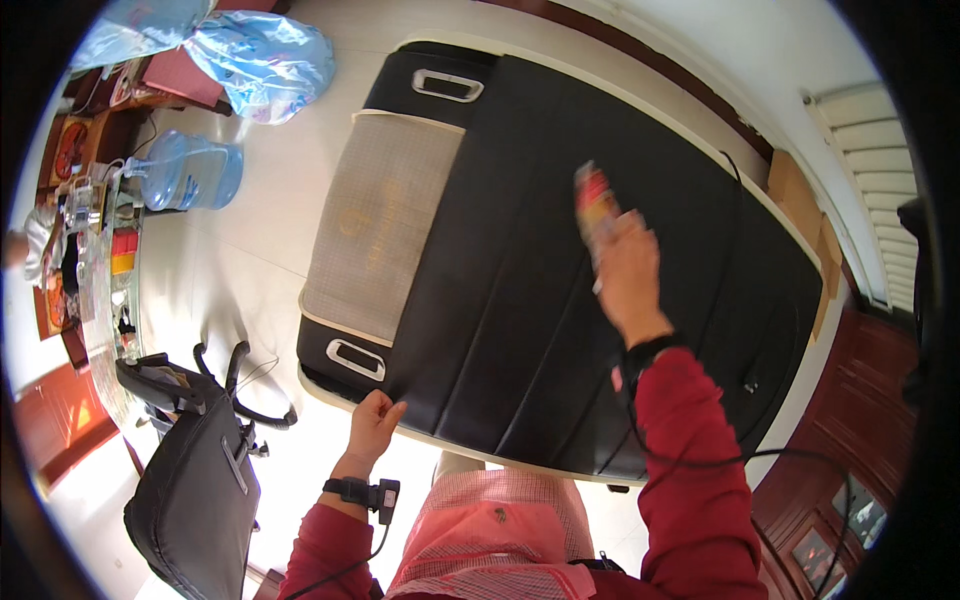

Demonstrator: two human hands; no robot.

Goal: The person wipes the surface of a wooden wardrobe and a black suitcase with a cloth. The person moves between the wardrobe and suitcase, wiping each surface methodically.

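A large piece of furniture with a black padded leatherette top (517, 300) lies before me, with sewn seams across it. Set into its left end are a beige mesh panel (375, 225) and two silver-rimmed recessed handles, the far one (448, 86) and the near one (356, 360). My right hand (631, 277) is over the middle of the top, closed around a red, yellow and pale bottle-like object (598, 199); motion blur hides its exact kind. At the near left corner my left hand (375, 426) rests with curled fingers by the edge, nothing visible in it.
A black swivel chair (195, 480) stands at the lower left. Farther off are a blue water jug (193, 171), a blue plastic-covered bundle (262, 64) and a glass table (112, 300). A black cable (795, 452) trails near my right arm. Cardboard (795, 195) leans by the wall.
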